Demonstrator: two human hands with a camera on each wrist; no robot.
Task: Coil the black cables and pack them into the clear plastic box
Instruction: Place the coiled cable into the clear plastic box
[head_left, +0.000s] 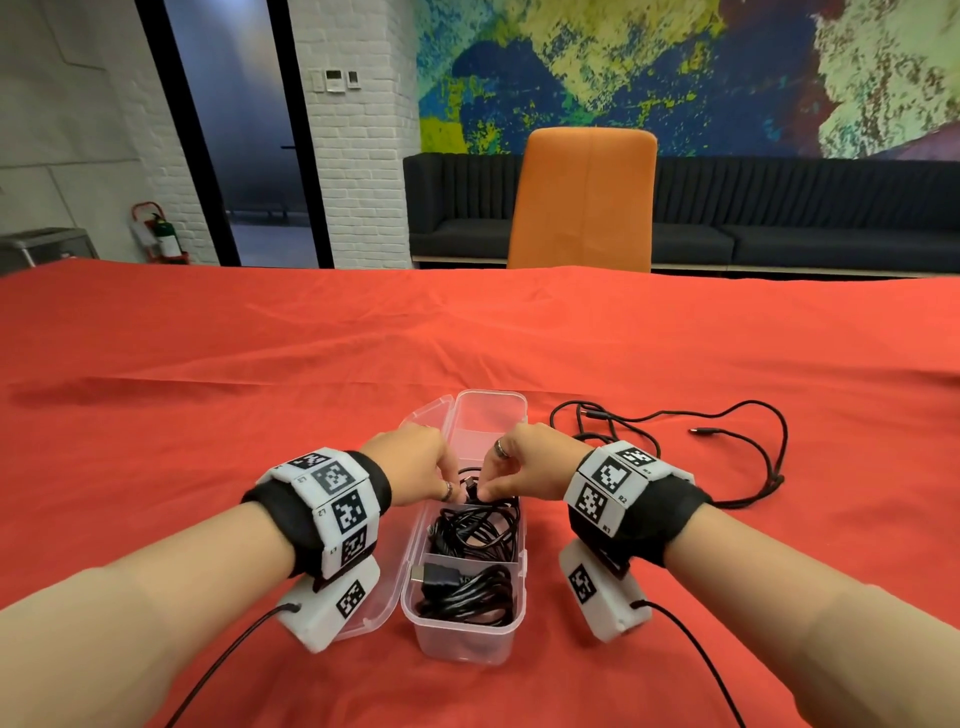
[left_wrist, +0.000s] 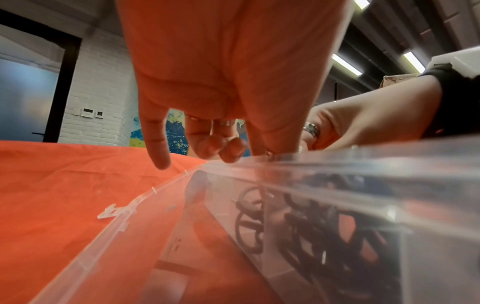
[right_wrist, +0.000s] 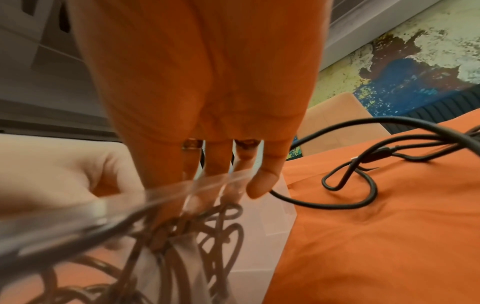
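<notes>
Right now both hands work over the clear plastic box (head_left: 470, 636), which stands on the red-covered surface (head_left: 208, 374) with its hinged lid (head_left: 387, 571) folded open to the box's left. The left hand (head_left: 410, 470) and the right hand (head_left: 524, 462) meet above the box's middle, fingertips curled inward and pinching a black cable end (head_left: 470, 486). My guess is that the two grips hold it from either side so the loops stay gathered as they are tucked down past the rim rather than springing back out. From the left wrist view, the left fingers (left_wrist: 231, 150) bunch at the box's edge; exactly what each finger touches below the rim I cannot tell.

Counting cables: three bundles show in or over the box. One coiled cable with a wide plug (head_left: 467, 592) fills the compartment nearest the person, a second coil (head_left: 478, 530) lies in the next one, and the pinched end hangs just beyond it. The far compartment (head_left: 488, 415) looks unfilled. To the box's right, loose black cable (head_left: 727, 441) sprawls uncoiled on the cloth, showing at least two plug ends; whether that is one cable or two I cannot tell.
</notes>
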